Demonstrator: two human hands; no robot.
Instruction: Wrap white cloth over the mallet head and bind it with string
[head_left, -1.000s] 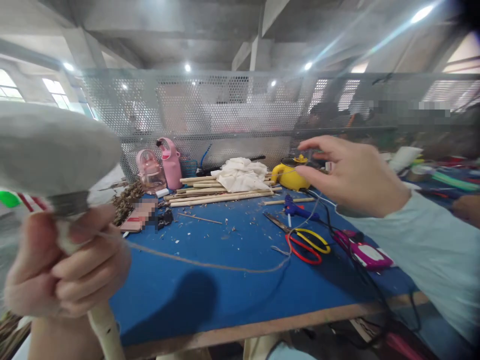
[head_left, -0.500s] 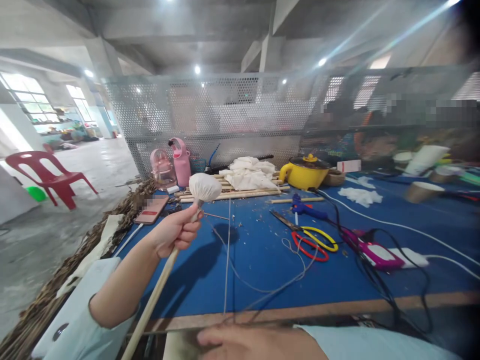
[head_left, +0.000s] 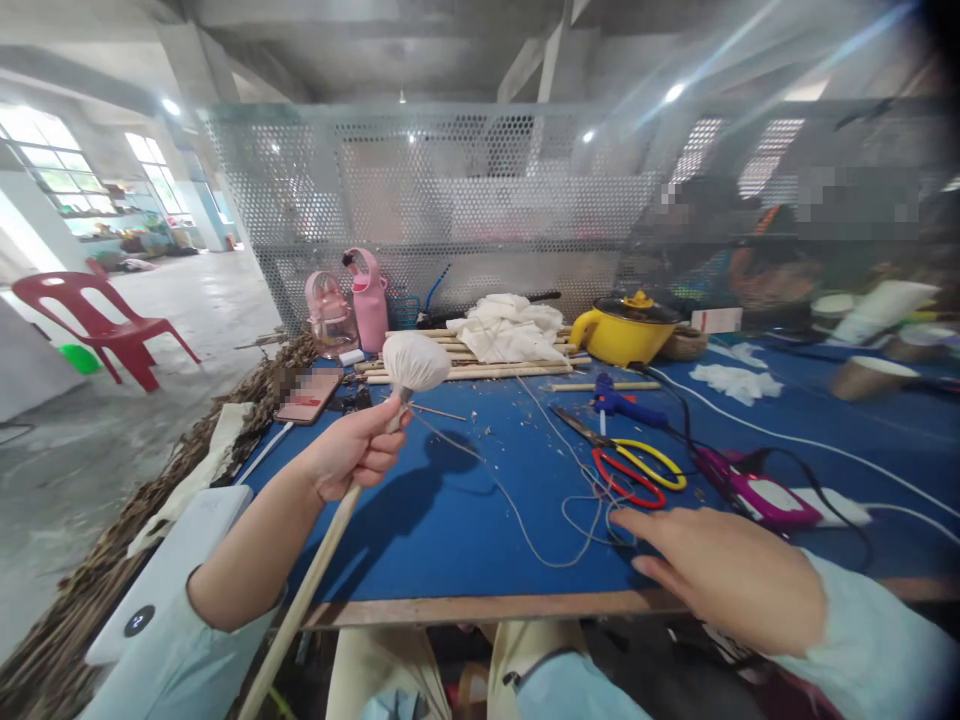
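The left hand (head_left: 360, 450) has its fingers closed around a pale, slender wooden stick (head_left: 315, 580) with a rounded white cloth-wrapped head (head_left: 416, 362), raised above the blue-topped counter (head_left: 457, 555). A thin grey string (head_left: 551, 565) loops by red-and-yellow-handled metal scissors (head_left: 609, 443). Right hand (head_left: 727, 570): thumb and index finger parted near the loops; contact cannot be determined.

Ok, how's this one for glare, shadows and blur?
Head view: glare streaks the upper right, near a ceiling light; head view: a dark shadow falls on the blue table beside the left hand; head view: the brown cup at right looks smeared, while the scissors are sharper.
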